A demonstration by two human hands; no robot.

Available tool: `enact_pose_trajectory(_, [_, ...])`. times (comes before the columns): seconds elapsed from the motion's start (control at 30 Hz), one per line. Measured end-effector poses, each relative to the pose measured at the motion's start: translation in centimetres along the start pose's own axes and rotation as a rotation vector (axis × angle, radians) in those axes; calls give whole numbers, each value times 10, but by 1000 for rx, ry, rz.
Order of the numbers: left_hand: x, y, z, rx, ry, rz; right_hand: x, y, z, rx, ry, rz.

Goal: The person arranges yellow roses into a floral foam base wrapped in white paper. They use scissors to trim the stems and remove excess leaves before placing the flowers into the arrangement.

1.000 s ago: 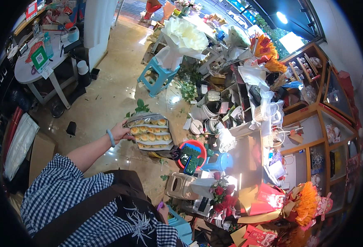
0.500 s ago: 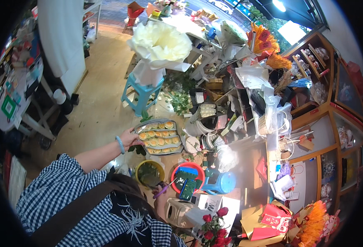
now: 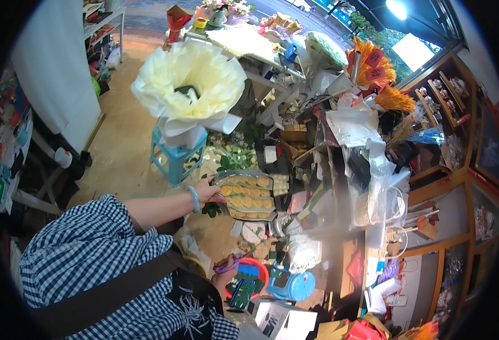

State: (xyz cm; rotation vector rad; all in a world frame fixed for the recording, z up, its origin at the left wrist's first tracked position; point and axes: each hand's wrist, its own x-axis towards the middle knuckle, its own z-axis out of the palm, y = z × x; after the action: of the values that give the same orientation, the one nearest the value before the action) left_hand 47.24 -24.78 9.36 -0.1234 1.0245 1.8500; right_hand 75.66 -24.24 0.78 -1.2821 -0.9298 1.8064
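Head view. The left hand (image 3: 209, 191) is gripping the near left edge of a clear plastic tray (image 3: 250, 195), its grip closed on the rim with the fingers passing underneath. The tray is holding rows of yellow-orange flower heads (image 3: 244, 200), packed side by side and filling it. It is being held in the air above the floor (image 3: 119, 153), not resting on any bench, and it extends to the right of the hand, away from the wrist, which is wearing a pale blue bangle (image 3: 194, 199).

The right hand (image 3: 224, 271) is lying low, close to the body, its grip closed around purple-handled scissors (image 3: 233, 264). Just beside it to the right, a red basin (image 3: 249, 279) is containing green and dark small items that cannot be told apart. A blue plastic stool (image 3: 290, 284) is standing just right of the basin.

Beyond the tray, a turquoise stool (image 3: 176, 157) is carrying a large bouquet wrapped in cream paper (image 3: 188, 82). Cut green foliage (image 3: 232, 156) is lying on the floor between that stool and the tray.
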Motion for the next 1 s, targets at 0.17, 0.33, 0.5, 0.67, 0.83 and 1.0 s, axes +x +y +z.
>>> enact_pose_trajectory(0.17, [127, 31, 70, 80, 26, -5, 108, -27, 53, 112, 126, -15])
enact_pose_trajectory(0.33, [240, 76, 128, 82, 43, -50, 213, -92, 101, -84, 133, -57])
enact_pose_trajectory(0.5, [316, 130, 172, 72, 202, -59, 287, -139, 154, -55, 158, -116])
enact_pose_trajectory(0.67, [395, 198, 195, -37, 210, 45, 363, -153, 206, 10, 128, -89])
enact_pose_trajectory(0.83, [478, 268, 186, -92, 321, 93, 469, -173, 273, -115, -13, -12])
enact_pose_trajectory(1.0, [562, 358, 152, -163, 444, 119, 589, -208, 400, -20, -203, -102])
